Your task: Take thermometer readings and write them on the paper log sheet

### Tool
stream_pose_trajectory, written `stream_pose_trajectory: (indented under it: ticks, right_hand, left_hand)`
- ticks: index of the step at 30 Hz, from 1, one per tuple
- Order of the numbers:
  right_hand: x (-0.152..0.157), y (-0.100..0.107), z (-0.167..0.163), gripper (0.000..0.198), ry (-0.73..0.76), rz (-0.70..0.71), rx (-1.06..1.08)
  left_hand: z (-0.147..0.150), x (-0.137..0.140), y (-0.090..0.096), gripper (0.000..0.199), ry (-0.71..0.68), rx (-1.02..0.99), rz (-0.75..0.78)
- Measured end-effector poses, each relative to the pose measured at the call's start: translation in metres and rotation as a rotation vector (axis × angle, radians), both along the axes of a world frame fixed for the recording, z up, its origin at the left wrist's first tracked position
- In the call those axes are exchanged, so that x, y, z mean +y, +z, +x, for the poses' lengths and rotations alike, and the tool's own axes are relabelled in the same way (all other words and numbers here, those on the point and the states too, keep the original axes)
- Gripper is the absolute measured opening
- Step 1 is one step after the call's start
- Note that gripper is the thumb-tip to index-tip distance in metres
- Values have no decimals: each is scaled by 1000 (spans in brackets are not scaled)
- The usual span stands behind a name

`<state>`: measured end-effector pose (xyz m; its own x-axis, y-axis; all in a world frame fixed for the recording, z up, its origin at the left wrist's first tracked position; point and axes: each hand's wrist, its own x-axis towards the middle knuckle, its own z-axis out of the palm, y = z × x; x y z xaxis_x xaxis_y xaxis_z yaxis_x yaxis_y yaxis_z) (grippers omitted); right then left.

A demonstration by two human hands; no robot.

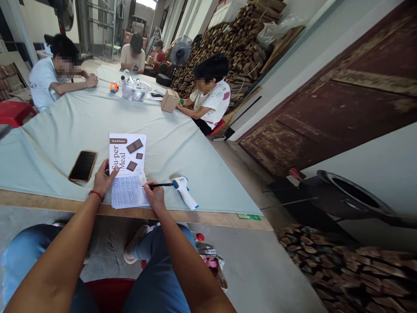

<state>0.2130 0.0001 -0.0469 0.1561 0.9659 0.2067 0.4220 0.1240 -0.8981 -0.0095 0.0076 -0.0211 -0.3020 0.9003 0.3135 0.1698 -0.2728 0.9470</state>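
Observation:
A notebook [130,191] lies near the table's front edge, its lower page covered in handwriting and its "Su-per Meal" cover facing up beyond. My left hand [104,179] grips the notebook's left edge, thumb on top and the other fingers partly hidden. In my right hand [155,198] is a black pen [164,184], pinched with its tip at the right side of the written page. Just right of the pen sits a white and blue infrared thermometer [184,193]. A dark-screened phone [83,166] rests left of my left hand.
A pale cloth [208,174] covers the table. Farther back are a plastic basket [135,90] of bottles, an orange item [114,87] and a cardboard box [170,101] by a person's hands. Other people sit around the table. Stacked firewood [224,52] lines the wall.

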Motion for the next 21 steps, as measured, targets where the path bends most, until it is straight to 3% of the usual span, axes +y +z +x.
stream_pose_trajectory:
  ticks: [13,21]
  right_hand:
    - [-2,5,-1,18,9,-19,44]
    - [-3,7,-3,25,33,5,210]
  left_hand:
    - [0,1,0,67,-8,28,-3]
    - [0,-2,4,64,-20,29,-8]
